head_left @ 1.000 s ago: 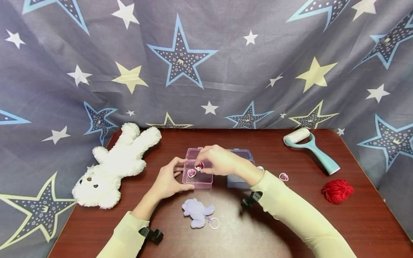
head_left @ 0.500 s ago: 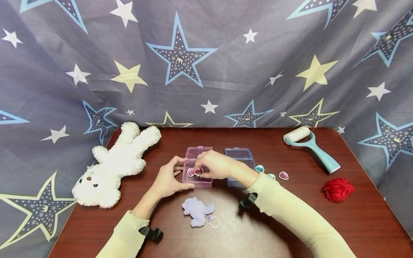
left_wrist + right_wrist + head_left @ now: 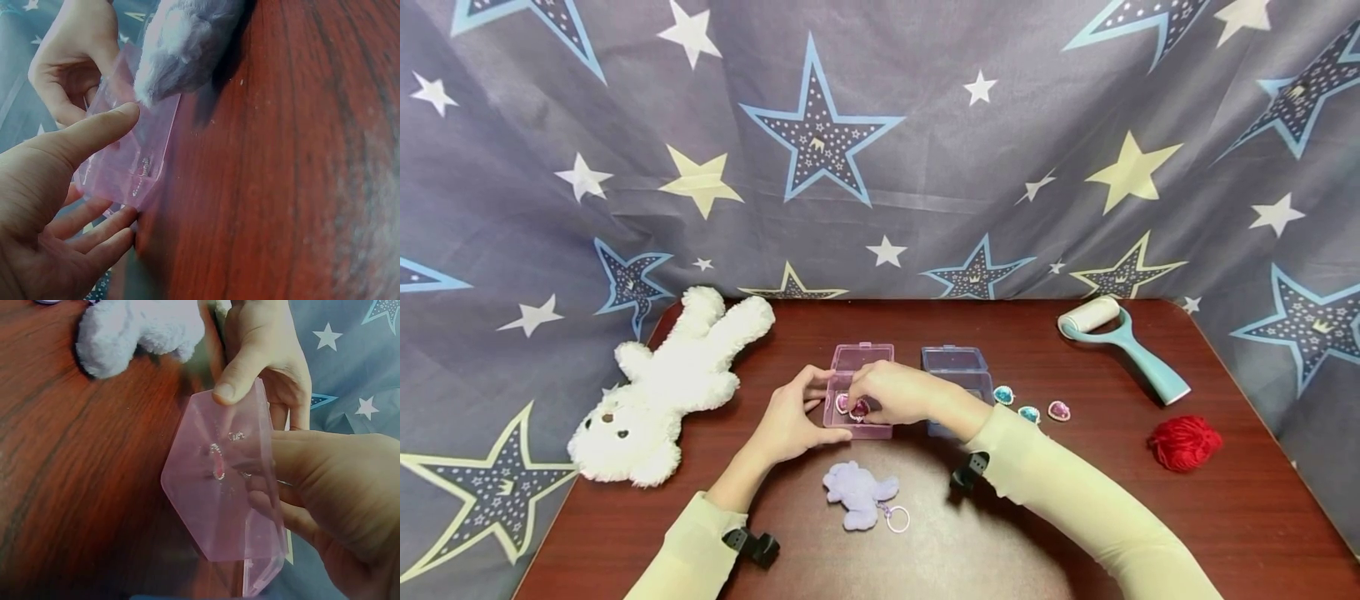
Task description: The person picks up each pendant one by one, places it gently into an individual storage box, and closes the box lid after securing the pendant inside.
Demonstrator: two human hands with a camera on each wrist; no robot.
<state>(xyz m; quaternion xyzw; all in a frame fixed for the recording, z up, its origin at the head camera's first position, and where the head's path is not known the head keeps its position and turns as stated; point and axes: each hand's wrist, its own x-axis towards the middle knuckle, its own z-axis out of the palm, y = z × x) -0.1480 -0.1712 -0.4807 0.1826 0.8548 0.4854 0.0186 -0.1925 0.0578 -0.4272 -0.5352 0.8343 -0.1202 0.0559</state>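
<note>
An open pink see-through plastic box (image 3: 872, 432) stands mid-table, its lid tipped back. My left hand (image 3: 786, 419) holds it at the left, thumb by the front wall and fingers along the side, as the left wrist view also shows. Inside the box, my right hand (image 3: 895, 392) pinches a dark pink heart-shaped gem (image 3: 859, 410) with a beaded pale rim. Beside that gem lies a lighter pink heart gem (image 3: 842, 403). Through the pink wall (image 3: 194, 487) in the right wrist view, the right fingertips and beaded rims show blurred.
An open blue box (image 3: 955, 360) is partly behind my right forearm. Two blue gems (image 3: 1003, 395) and a pink gem (image 3: 1059, 411) lie right of it. A lilac plush keyring (image 3: 857, 496), white plush bear (image 3: 673, 383), lint roller (image 3: 1127, 342) and red yarn (image 3: 1184, 443) lie around.
My right hand has gone lower into the pink box with the gem, bringing it near the lighter one. The forearm's shift uncovers the blue gems. My left hand stays in place.
</note>
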